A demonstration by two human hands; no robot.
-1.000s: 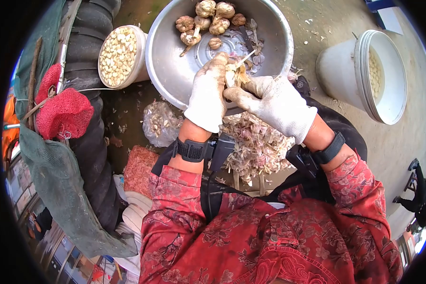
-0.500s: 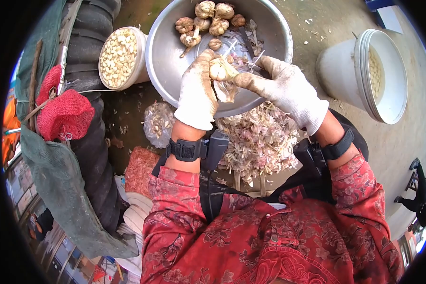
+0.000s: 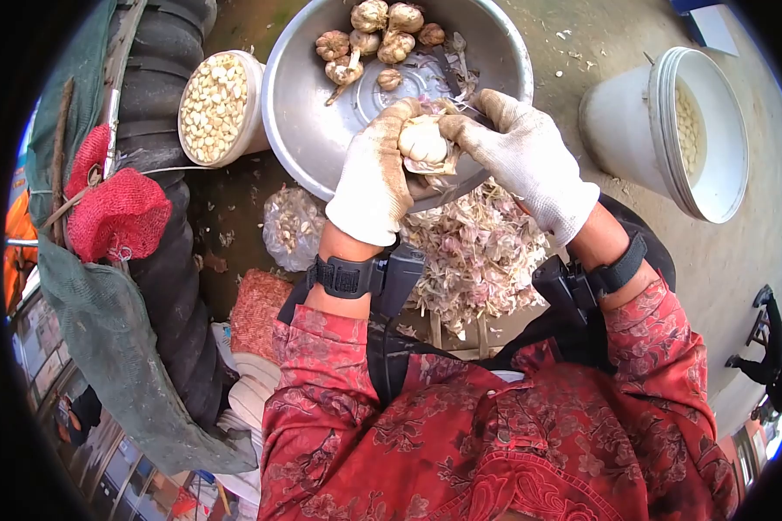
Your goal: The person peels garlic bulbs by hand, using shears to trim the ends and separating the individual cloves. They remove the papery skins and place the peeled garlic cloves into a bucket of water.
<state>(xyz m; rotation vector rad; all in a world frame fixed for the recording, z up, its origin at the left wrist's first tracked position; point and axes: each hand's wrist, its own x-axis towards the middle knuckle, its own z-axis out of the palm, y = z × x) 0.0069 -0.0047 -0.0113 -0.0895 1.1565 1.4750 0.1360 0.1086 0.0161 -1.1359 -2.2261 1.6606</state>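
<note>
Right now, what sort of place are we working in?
Probably an outdoor yard or market spot for peeling garlic, on bare concrete ground: a metal basin of whole garlic bulbs, a white bucket of peeled cloves, and garlic skins piled below the half-peeled bulb.

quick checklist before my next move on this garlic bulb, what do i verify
1. Grip on garlic bulb by left hand and right hand: ok.
2. Bulb free of skin: not ok, loose skin hangs beneath it.
3. Bulb above the metal basin: ok.
4. The clove bucket upright and open: ok.
5. Blade in either hand: cannot tell.
</note>
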